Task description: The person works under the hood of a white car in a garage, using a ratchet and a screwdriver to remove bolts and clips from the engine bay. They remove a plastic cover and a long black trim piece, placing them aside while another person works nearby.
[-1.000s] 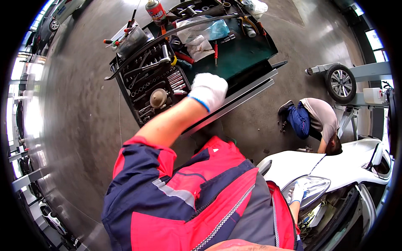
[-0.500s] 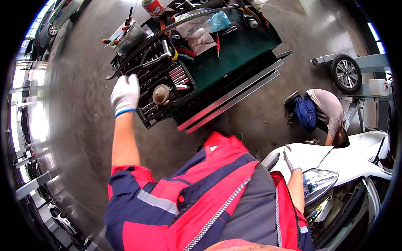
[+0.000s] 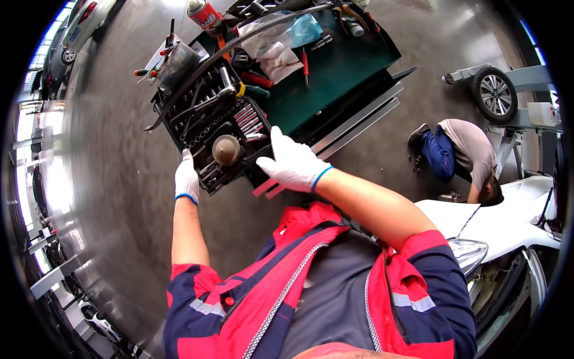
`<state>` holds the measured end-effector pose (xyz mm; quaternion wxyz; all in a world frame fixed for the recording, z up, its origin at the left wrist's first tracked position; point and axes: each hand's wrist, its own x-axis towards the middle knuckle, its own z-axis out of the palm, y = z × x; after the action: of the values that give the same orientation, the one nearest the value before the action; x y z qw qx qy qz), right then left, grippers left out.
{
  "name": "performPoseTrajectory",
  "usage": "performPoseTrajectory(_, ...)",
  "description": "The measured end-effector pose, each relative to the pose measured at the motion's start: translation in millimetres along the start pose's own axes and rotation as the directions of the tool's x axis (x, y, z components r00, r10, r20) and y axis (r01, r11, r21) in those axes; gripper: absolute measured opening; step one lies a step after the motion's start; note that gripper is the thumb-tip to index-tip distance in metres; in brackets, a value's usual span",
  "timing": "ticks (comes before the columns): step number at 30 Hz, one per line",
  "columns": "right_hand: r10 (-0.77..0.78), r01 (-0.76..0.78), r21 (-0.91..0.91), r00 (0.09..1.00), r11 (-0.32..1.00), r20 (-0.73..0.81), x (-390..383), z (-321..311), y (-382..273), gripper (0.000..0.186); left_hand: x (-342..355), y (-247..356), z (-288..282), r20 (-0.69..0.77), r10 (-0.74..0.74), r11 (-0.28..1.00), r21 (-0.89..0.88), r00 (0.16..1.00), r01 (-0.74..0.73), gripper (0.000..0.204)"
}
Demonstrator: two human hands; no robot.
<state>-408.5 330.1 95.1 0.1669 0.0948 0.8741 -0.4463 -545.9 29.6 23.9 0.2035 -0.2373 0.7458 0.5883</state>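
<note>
Socket case (image 3: pixel 247 159) lies left of frame centre; sockets (image 3: pixel 247 119) lie in slots, probably to stay sorted. Left hand (image 3: pixel 186 175) is at lower-left edge, perhaps steadying, finger grip unclear; right hand (image 3: pixel 292 161), near right edge, seems unloaded, thumb spread from fingers.

Gloved left hand (image 3: pixel 187 175), one; gloved right hand (image 3: pixel 293 161), one; tool trolley (image 3: pixel 344 110), one.
Beige domed object (image 3: pixel 226 149), one; red spray can (image 3: pixel 206 17), one; grey tub (image 3: pixel 183 61), one; slim red-handled tool (image 3: pixel 305 67) on the green top (image 3: pixel 353 58), one; large alloy wheel (image 3: pixel 495 94), one; crouching person (image 3: pixel 469 146), one.
</note>
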Motion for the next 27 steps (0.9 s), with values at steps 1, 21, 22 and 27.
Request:
performPoseTrajectory(1,0.028,-0.029,0.021,0.999,0.999,0.045,-0.1,5.2,-6.3,0.089,-1.2,-2.8,-3.5,-0.015,0.001,0.997,-0.074,1.000,-0.002,0.059)
performPoseTrajectory(21,-0.345,0.144,-0.461,0.853,0.876,-0.391,139.1,-1.1,5.3,0.034,-8.8,-21.3,-45.9,-0.053,-0.036,0.984,-0.176,0.998,0.026,0.048)
performPoseTrajectory(22,-0.317,0.115,-0.488,0.880,0.865,-0.354,152.5,-3.9,10.9,0.029,-9.9,-17.5,-40.4,-0.049,-0.034,0.984,-0.176,0.998,0.025,0.048)
performPoseTrajectory(27,-0.199,0.116,-0.459,0.971,0.881,-0.136,147.9,-28.7,-1.5,0.023,-18.2,-12.7,-40.0,-0.084,-0.096,0.980,-0.181,0.992,0.079,0.048)
